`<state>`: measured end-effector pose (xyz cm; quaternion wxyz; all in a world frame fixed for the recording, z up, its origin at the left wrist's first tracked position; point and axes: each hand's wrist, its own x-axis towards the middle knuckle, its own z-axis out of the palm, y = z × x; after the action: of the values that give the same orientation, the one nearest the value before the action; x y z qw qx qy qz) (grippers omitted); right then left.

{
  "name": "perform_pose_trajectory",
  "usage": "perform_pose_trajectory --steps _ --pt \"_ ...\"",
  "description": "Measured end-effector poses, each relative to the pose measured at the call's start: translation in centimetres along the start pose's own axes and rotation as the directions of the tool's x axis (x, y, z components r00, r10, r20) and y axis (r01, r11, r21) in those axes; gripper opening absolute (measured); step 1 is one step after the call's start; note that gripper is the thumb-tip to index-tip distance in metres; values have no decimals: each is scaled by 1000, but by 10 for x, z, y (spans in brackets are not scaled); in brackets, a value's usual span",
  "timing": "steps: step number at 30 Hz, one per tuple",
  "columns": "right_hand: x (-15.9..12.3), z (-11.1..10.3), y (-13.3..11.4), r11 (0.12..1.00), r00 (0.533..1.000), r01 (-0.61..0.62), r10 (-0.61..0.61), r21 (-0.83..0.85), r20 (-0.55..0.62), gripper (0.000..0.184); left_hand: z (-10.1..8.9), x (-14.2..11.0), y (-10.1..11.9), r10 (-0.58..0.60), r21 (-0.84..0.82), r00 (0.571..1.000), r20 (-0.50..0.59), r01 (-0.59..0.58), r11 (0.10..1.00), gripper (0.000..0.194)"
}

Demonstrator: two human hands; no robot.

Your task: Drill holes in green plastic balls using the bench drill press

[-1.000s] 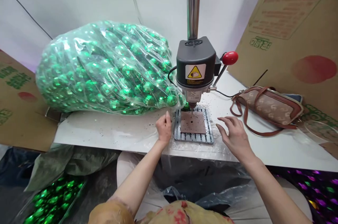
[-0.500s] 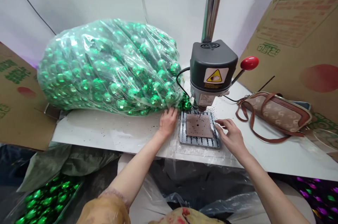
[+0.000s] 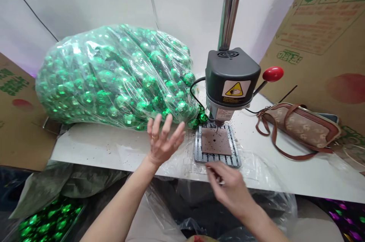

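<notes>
A small bench drill press (image 3: 232, 82) stands on the white table (image 3: 114, 147), its bit over a brown pad (image 3: 216, 141) on a ribbed grey base. My left hand (image 3: 162, 141) is raised above the table left of the base, fingers spread and holding nothing. My right hand (image 3: 228, 187) hovers at the table's front edge just below the base, fingers curled and blurred by motion. A big clear plastic bag of shiny green balls (image 3: 114, 76) lies on the table to the left, with a few loose green balls (image 3: 199, 118) at its mouth by the drill.
The drill's red-knobbed lever (image 3: 272, 74) sticks out to the right. A brown strapped purse (image 3: 302, 126) lies at the right. Cardboard boxes (image 3: 322, 32) lean on both sides. More green balls (image 3: 48, 221) sit in a tray under the table, lower left. Clear plastic sheeting drapes the front edge.
My left hand lifted off the table by the bag and spread open. My right hand drew back from the right side of the base to the front edge.
</notes>
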<state>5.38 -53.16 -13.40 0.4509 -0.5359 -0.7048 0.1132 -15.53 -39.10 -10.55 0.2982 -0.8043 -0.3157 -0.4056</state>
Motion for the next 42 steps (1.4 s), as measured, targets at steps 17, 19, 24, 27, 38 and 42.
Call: perform_pose_trajectory --steps 17,19,24,27,38,42 --pt "160 129 22 645 750 -346 626 681 -212 36 52 7 -63 -139 -112 945 298 179 978 28" --pt "157 131 15 621 763 -318 616 716 -196 32 58 4 -65 -134 -88 947 291 166 982 23" --pt "154 136 11 570 785 -289 601 769 -150 29 61 4 -61 -35 -47 960 278 50 998 21" --pt "151 137 11 566 785 -286 601 773 -150 28 54 15 -51 20 -18 952 305 -15 1000 26" --pt "137 149 9 684 821 -258 528 682 -218 20 54 68 -23 52 40 878 476 -81 996 44" --pt "123 155 8 721 832 -277 510 635 -217 36 58 54 -12 67 61 875 480 -110 992 37"
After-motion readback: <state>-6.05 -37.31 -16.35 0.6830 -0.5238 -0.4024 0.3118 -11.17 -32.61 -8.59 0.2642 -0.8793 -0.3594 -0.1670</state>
